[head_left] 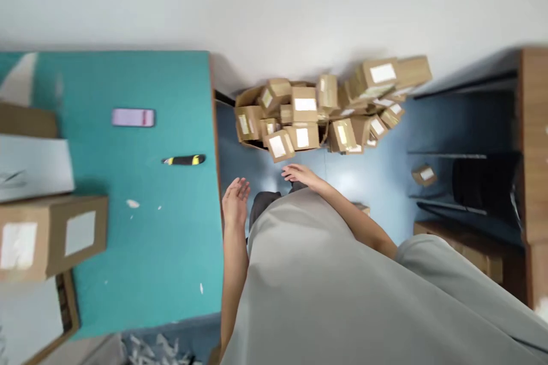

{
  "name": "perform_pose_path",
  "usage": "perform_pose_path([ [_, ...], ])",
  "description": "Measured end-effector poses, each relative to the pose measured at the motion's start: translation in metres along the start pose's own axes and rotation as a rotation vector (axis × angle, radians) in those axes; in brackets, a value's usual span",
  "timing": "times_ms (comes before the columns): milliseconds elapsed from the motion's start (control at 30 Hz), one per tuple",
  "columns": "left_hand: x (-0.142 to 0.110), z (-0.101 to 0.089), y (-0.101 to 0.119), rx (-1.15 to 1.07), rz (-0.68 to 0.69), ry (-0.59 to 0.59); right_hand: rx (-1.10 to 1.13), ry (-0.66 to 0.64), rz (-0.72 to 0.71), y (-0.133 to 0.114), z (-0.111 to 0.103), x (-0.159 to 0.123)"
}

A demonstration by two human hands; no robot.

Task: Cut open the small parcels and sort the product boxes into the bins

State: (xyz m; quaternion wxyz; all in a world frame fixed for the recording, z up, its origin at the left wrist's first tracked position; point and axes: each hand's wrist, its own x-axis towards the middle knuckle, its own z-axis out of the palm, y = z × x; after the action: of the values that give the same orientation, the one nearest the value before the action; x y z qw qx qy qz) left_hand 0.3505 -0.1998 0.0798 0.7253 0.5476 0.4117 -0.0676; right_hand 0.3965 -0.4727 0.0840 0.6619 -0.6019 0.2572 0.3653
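My left hand (pixel 236 201) hangs beside the right edge of the teal table (pixel 171 262), fingers slightly bent and apart, holding nothing. In front of my body, my right hand (pixel 299 174) reaches leftward with its fingers stretched out and nothing in it. Just beyond it, a small labelled cardboard box (pixel 279 146) sits at the front of a heap. That heap of small cartons fills a large open carton (pixel 252 147) on the floor. More labelled boxes (pixel 383 77) are piled to its right, against the wall.
On the table lie a utility knife (pixel 184 160), a phone (pixel 133 117) and paper scraps. Larger cardboard boxes (pixel 77 234) stand at its left. A single small box (pixel 423 175) lies on the floor near a black chair (pixel 486 188). Shredded paper (pixel 156 349) shows below the table.
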Motion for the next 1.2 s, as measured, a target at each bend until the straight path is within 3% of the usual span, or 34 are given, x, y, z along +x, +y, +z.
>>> perform_pose_path([
  [200, 0.024, 0.069, 0.018, 0.28, -0.123, -0.283, 0.271, 0.213, 0.034, 0.048, -0.029, -0.027],
  [333, 0.044, 0.108, 0.02, 0.473, -0.181, -0.457, 0.466, 0.437, 0.046, 0.093, -0.034, -0.073],
  [467, 0.059, 0.149, 0.006, 0.652, -0.24, -0.582, 0.631, 0.628, 0.09, 0.143, -0.026, -0.126],
  [633, 0.045, 0.203, -0.017, 0.708, -0.241, -0.706, 0.776, 0.838, 0.087, 0.187, -0.02, -0.171],
  [767, 0.02, 0.242, -0.043, 0.728, -0.268, -0.796, 0.829, 0.921, 0.076, 0.202, -0.037, -0.181],
  [867, 0.005, 0.266, -0.069, 0.734, -0.307, -0.871, 0.788, 0.898, 0.06, 0.203, -0.072, -0.18],
  [933, -0.001, 0.281, -0.086, 0.726, -0.335, -0.898, 0.723, 0.857, 0.038, 0.2, -0.108, -0.175],
  [1033, -0.004, 0.305, -0.11, 0.691, -0.352, -0.857, 0.601, 0.789, 0.013, 0.187, -0.179, -0.161],
  [1200, -0.001, 0.35, -0.154, 0.632, -0.343, -0.623, 0.363, 0.627, 0.051, 0.145, -0.315, -0.108],
])
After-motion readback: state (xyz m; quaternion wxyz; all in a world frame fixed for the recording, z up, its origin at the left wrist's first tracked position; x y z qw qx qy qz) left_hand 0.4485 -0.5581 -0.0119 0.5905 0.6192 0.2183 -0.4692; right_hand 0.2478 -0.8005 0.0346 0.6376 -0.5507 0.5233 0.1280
